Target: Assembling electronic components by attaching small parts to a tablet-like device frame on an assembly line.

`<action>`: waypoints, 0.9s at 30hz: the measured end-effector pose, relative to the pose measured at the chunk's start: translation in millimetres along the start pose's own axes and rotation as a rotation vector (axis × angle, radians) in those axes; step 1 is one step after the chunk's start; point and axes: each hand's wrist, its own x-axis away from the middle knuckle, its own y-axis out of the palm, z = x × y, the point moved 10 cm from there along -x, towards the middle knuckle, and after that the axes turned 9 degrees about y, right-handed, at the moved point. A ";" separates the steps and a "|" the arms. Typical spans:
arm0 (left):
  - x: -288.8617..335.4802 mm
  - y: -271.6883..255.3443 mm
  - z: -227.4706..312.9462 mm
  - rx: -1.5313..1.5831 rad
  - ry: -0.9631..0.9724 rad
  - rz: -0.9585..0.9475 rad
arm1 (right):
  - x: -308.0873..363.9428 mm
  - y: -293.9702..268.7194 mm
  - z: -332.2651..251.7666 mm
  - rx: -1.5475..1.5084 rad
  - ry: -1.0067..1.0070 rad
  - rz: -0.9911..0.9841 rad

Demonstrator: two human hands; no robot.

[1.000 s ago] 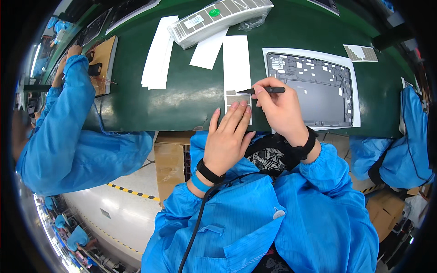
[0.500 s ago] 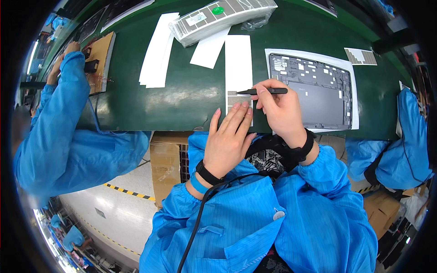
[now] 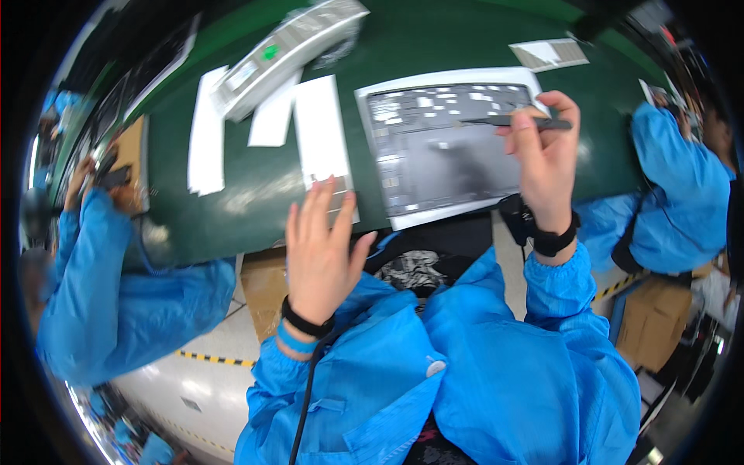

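My right hand (image 3: 542, 151) pinches black tweezers (image 3: 515, 122) over a dark, flat device housing (image 3: 446, 186). The tweezer tip points left, above the housing's upper half. Blur hides whether anything sits at the tip. Small white patches dot the upper part of the housing, which lies on a white sheet (image 3: 391, 220). My left hand (image 3: 319, 252) is open, its fingertips resting on the lower end of a white strip (image 3: 319, 132) that bears grey stickers (image 3: 341, 186).
A plastic-wrapped stack of sticker sheets (image 3: 291, 54) lies at the back, near more white strips (image 3: 207, 139). A grey-and-white sticker sheet (image 3: 549, 54) lies at the far right. Blue-sleeved co-workers (image 3: 101, 287) sit on both sides of the green table (image 3: 256, 225).
My right hand has carried the tweezers from the sticker strip rightward over the housing. My left hand stays at the strip's lower end. The view has swung to the right.
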 end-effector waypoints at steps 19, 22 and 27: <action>-136.4 94.6 186.9 0.283 0.302 -0.090 | 16.6 -152.8 72.9 0.037 0.107 0.223; -139.6 98.1 182.2 0.284 0.276 -0.097 | 18.6 -151.5 67.7 0.147 0.041 0.229; -142.3 100.6 182.9 0.271 0.272 -0.125 | 23.4 -142.2 51.8 0.299 0.035 0.242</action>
